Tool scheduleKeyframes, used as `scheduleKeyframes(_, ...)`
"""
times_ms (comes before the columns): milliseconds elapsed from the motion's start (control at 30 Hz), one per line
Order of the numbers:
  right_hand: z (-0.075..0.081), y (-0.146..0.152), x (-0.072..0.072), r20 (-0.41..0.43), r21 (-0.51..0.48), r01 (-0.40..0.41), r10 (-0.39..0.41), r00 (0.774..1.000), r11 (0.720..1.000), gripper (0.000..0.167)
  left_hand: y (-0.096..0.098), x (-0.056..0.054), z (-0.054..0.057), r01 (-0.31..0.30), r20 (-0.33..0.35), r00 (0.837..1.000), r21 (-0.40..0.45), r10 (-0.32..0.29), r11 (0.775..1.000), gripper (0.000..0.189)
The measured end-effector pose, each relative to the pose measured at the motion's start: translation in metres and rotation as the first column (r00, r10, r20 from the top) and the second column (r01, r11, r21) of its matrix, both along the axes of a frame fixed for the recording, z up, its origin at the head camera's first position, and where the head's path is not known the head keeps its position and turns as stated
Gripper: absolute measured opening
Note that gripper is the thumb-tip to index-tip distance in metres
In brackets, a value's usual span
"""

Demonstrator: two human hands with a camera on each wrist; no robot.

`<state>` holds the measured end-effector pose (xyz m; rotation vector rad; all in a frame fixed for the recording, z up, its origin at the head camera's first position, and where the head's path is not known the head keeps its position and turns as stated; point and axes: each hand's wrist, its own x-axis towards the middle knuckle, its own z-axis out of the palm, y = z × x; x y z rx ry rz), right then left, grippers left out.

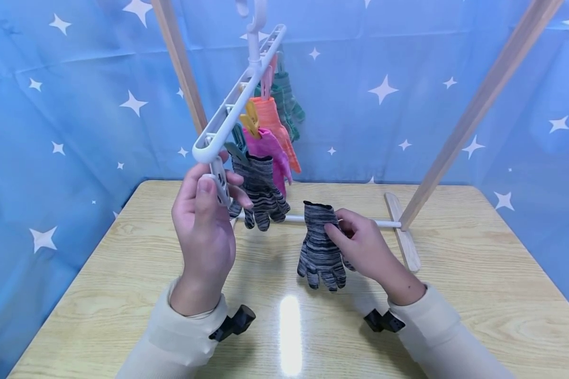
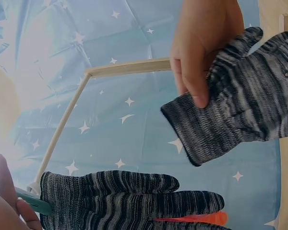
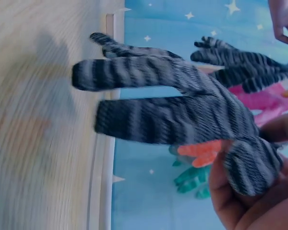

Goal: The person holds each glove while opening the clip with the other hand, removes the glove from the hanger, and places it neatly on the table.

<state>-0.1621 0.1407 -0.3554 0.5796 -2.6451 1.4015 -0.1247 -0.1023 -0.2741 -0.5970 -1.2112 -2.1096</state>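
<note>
A grey-and-black striped glove (image 1: 320, 247) hangs fingers-down from my right hand (image 1: 362, 242), pinched at its side near the cuff. My left hand (image 1: 206, 226) is raised under the near end of a white clip hanger (image 1: 239, 100), its thumb and fingers gripping a grey clothespin (image 1: 219, 181) there. Just beyond it, a dark green clothespin (image 1: 237, 143) holds a second striped glove (image 1: 261, 184) by the cuff. In the left wrist view the held glove (image 2: 240, 100) shows its cuff toward the hanger side.
Farther along the hanger hang a pink glove (image 1: 270, 152) on a yellow clothespin (image 1: 250, 118), an orange glove (image 1: 270, 116) and a green glove (image 1: 286, 102). A wooden frame post (image 1: 479, 110) rises at the right from its foot (image 1: 403, 231) on the wooden table (image 1: 474, 273).
</note>
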Motion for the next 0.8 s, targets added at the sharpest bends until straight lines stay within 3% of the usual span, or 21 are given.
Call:
scheduleKeyframes(267,-0.011,0.019,-0.003,0.091,0.108,0.041,-0.051,0.995,0.993,0.024,-0.002,-0.001,0.003,0.024,-0.007,1.0,0.029,-0.023,0.999,0.037)
scheduleKeyframes(500,-0.02,0.039,-0.005,0.081,0.122,0.058,-0.068,0.994,0.991,0.038,0.0,-0.002,0.004,0.029,-0.011,1.0,0.02,-0.029,0.999,0.04)
scheduleKeyframes(800,-0.027,0.052,-0.011,0.145,0.199,0.036,-0.066,0.987,0.979,0.028,0.0,0.0,0.002,0.021,-0.004,1.0,0.018,-0.021,1.0,0.039)
